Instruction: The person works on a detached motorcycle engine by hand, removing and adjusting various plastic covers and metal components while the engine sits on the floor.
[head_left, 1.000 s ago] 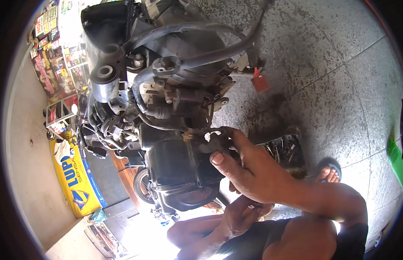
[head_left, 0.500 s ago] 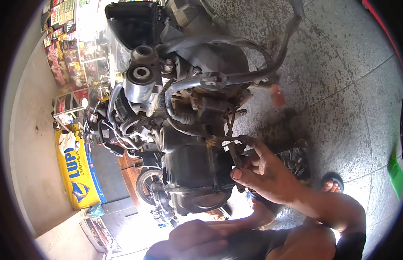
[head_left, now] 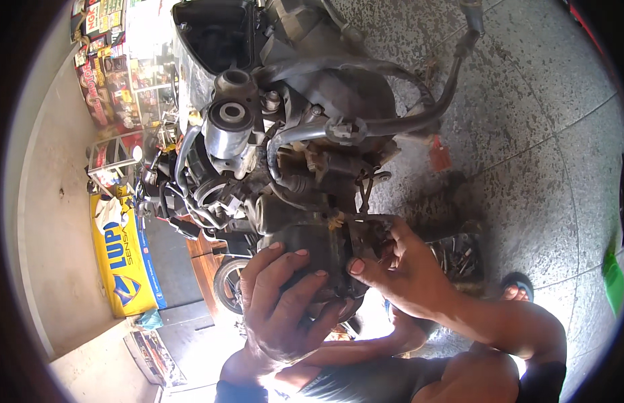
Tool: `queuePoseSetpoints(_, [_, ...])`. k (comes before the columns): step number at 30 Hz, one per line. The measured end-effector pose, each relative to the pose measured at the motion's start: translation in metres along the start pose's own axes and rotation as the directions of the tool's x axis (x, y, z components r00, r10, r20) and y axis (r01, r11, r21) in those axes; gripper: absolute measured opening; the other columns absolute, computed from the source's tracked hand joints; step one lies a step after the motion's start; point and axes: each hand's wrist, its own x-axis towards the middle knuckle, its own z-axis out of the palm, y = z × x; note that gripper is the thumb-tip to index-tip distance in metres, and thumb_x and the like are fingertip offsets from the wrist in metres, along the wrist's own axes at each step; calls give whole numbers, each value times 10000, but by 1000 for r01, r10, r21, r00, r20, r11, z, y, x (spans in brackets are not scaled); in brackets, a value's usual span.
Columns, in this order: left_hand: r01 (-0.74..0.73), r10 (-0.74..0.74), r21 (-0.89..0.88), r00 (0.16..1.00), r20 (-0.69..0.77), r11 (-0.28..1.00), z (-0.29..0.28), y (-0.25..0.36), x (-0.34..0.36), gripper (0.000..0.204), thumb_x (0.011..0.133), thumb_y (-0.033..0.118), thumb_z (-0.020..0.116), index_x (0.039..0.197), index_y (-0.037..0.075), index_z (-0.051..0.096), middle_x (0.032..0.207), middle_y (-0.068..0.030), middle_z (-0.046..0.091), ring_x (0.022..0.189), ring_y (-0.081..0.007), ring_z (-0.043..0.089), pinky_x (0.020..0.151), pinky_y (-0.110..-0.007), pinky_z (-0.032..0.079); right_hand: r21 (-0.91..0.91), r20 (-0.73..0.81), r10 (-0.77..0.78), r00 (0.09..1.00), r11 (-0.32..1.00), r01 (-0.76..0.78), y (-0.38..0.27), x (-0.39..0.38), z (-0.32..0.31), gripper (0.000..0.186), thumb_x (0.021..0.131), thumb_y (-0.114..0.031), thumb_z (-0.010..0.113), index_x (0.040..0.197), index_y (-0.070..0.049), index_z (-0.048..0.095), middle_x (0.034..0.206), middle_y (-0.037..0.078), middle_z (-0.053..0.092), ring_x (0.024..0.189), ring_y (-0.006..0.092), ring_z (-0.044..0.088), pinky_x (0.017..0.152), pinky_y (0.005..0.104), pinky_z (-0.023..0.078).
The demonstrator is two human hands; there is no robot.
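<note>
In front of me is the partly dismantled, dirty rear section of a motorcycle with its engine. My left hand (head_left: pixel 278 305) lies with spread, bent fingers on a rounded black engine cover (head_left: pixel 302 245), hiding its lower part. At the cover's right edge, my right hand (head_left: pixel 409 269) has its thumb and fingers closed around a dark, narrow metal part (head_left: pixel 364 240). The fingers hide much of that part. Just above, thin cables (head_left: pixel 365 191) run down beside a small yellowish piece (head_left: pixel 336 220).
A thick black hose (head_left: pixel 399 126) arches over the engine's upper right. Nearby are a silver cylinder with a round bushing (head_left: pixel 230 115) and an open black box (head_left: pixel 218 33). Small metal parts (head_left: pixel 463 258) lie in a dark tray at right. A yellow banner (head_left: pixel 120 255) hangs left.
My left hand has risen from near my lap onto the black cover. My right hand stays at the same metal part. The whole view has shifted slightly.
</note>
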Motion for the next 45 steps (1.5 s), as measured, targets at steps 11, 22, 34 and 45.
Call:
queuePoseSetpoints(11, [7,-8,11,994,107,1000,-6,4,6,331,642,170,846,949,114,738,1192,-139,622,1185,-417,535,933,-495,499,71,-31,32,999,997,-30,-6,4,2,653,831,-227,845,1267,71,460,1100,160,630,999,173,630,805,293,553])
queuePoseSetpoints(22, [32,-32,8,995,97,999,-1,8,7,314,613,204,867,877,102,730,1151,-132,636,1180,-420,532,949,-499,476,30,67,139,988,989,-142,-16,7,-17,631,822,-184,838,1319,68,542,795,86,660,733,150,664,628,269,520])
queuePoseSetpoints(34, [44,-57,73,983,175,996,-4,17,12,463,626,269,876,1050,143,741,1187,-120,603,1206,-411,487,956,-513,474,97,100,164,981,980,-173,-1,17,-22,576,802,-233,867,1245,30,611,939,113,682,845,148,647,732,284,541])
queuePoseSetpoints(45, [-21,-2,82,961,275,996,-6,14,14,582,682,562,757,1141,206,718,1247,-70,560,1258,-329,453,1032,-597,337,56,208,85,974,994,-99,-12,19,-33,508,824,-213,843,1216,37,636,981,75,677,868,136,620,767,295,535])
